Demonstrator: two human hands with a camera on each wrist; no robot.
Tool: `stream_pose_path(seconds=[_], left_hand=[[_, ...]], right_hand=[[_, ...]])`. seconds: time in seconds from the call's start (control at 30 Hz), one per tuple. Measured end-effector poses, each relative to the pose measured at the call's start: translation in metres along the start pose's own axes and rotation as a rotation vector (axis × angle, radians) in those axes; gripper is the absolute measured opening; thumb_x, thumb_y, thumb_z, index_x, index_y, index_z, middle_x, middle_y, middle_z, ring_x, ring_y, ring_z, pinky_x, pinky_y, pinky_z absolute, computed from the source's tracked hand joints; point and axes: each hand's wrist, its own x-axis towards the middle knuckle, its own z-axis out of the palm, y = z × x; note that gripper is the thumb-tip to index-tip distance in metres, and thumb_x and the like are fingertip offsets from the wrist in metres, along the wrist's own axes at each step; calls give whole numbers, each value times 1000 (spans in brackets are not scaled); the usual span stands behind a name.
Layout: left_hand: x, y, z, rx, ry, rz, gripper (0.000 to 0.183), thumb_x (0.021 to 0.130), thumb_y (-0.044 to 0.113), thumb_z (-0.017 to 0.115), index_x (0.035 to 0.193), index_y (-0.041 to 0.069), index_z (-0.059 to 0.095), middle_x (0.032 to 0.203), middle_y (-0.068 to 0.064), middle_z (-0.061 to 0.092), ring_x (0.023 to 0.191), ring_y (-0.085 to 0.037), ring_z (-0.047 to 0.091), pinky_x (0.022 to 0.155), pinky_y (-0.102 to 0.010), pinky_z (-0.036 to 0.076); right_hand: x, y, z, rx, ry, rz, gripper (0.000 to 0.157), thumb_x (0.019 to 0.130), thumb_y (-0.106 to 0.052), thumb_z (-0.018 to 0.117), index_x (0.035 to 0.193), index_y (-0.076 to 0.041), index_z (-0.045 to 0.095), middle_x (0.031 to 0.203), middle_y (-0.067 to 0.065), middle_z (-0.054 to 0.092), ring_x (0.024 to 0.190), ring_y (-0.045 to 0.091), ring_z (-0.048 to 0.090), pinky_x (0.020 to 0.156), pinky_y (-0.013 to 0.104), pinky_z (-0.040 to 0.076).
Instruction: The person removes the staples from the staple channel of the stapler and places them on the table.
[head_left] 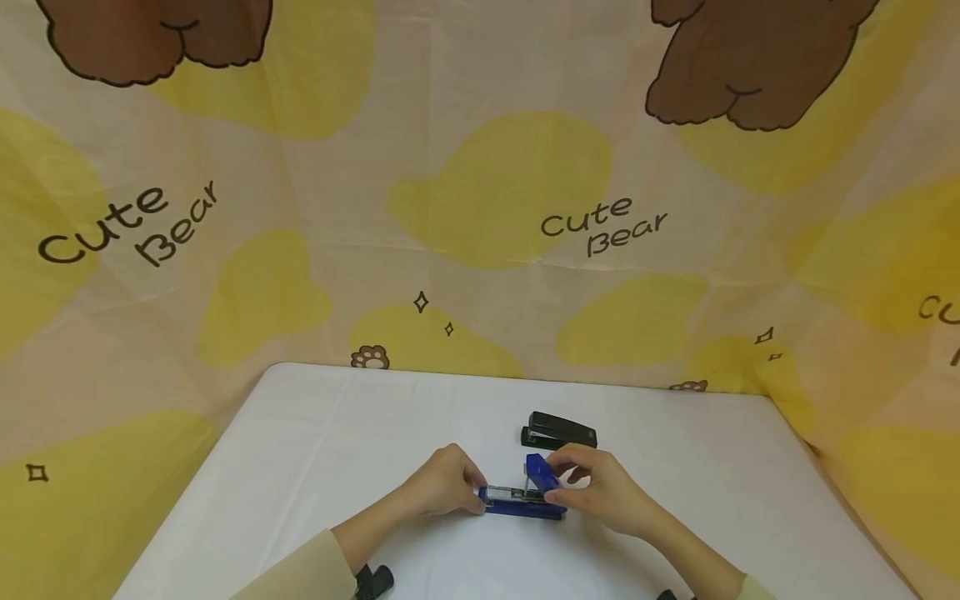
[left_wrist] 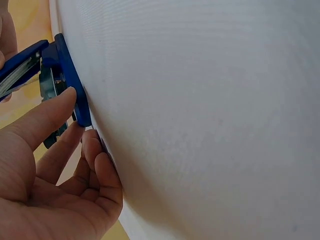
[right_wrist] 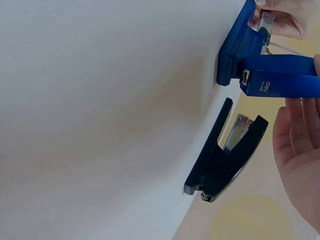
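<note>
A blue stapler (head_left: 525, 507) lies on the white table with its top cover (right_wrist: 282, 75) swung up at the hinge end, so the metal staple channel shows. My left hand (head_left: 448, 482) pinches the front end of its base between thumb and fingers. At the other end, my right hand (head_left: 603, 487) holds the raised cover, the thumb on the near side and the fingers behind. In the left wrist view, the left thumb presses the blue base (left_wrist: 74, 82). Behind the blue stapler stands a black stapler (head_left: 558, 430), closed and touched by neither hand.
The white table (head_left: 360, 433) has its far edge against a hanging cloth (head_left: 480, 192) printed with bears and lettering. A small dark object (head_left: 375, 582) shows beside the left sleeve at the bottom.
</note>
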Motion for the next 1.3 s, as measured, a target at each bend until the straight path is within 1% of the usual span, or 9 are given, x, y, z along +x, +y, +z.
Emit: stream_pose_path(seconds=[0.17,0.37,0.57,0.7,0.83,0.9,1.07,1.2,1.3], left_hand=[[1,1,1,1,2,8,23,68,-3,91,89,1,82,68,1,63,67,-14,53,59,-27,41],[1,1,0,2,-2,10,23,69,-4,91,88,1,82,69,1,64,69,-15,53,59,-28,42],[1,1,0,4,-4,-10,23,69,-3,91,89,2,82,71,1,64,71,-16,54,62,-29,43],[1,1,0,2,-2,-21,23,69,-3,91,89,2,82,72,0,64,72,-16,54,62,-29,43],[1,2,0,9,-3,-14,22,69,-3,91,89,2,82,73,1,64,73,-16,54,63,-29,42],[1,3,0,13,-3,-15,22,69,-3,91,89,2,82,73,1,64,74,-17,54,64,-29,42],[1,4,1,19,0,-17,22,69,-3,91,89,1,82,74,1,64,75,-17,54,65,-29,42],[1,3,0,20,-7,-15,21,69,-2,91,87,2,82,73,1,64,75,-17,54,65,-29,42],[2,1,0,26,-3,-23,21,69,-1,92,86,3,82,74,1,64,76,-17,54,65,-30,42]], right_hand=[[-5,4,-3,4,29,-10,27,87,-20,87,111,-18,74,106,-9,72,99,11,67,84,31,57],[-9,6,-6,36,50,-8,27,87,-18,87,110,-14,73,107,-6,72,100,11,68,85,32,58],[-12,7,-7,64,61,4,28,86,-16,87,110,-12,73,108,-4,73,100,12,68,86,33,58],[-15,8,-11,66,61,45,30,86,-18,88,111,-12,73,108,-3,73,98,13,69,87,32,58],[-21,9,-15,75,66,104,31,85,-16,88,111,-10,72,107,-1,74,94,14,71,87,31,58],[-23,10,-17,97,66,112,31,85,-13,87,112,-8,72,107,1,74,93,15,72,87,32,58],[-27,14,-21,140,56,99,33,86,-11,86,114,-4,71,106,5,74,95,19,74,89,34,58],[-32,18,-26,153,61,128,33,85,-6,85,113,-1,69,104,6,74,96,18,74,88,31,58],[-36,22,-32,182,57,151,34,84,-3,84,113,2,68,103,9,75,94,19,75,85,29,59]])
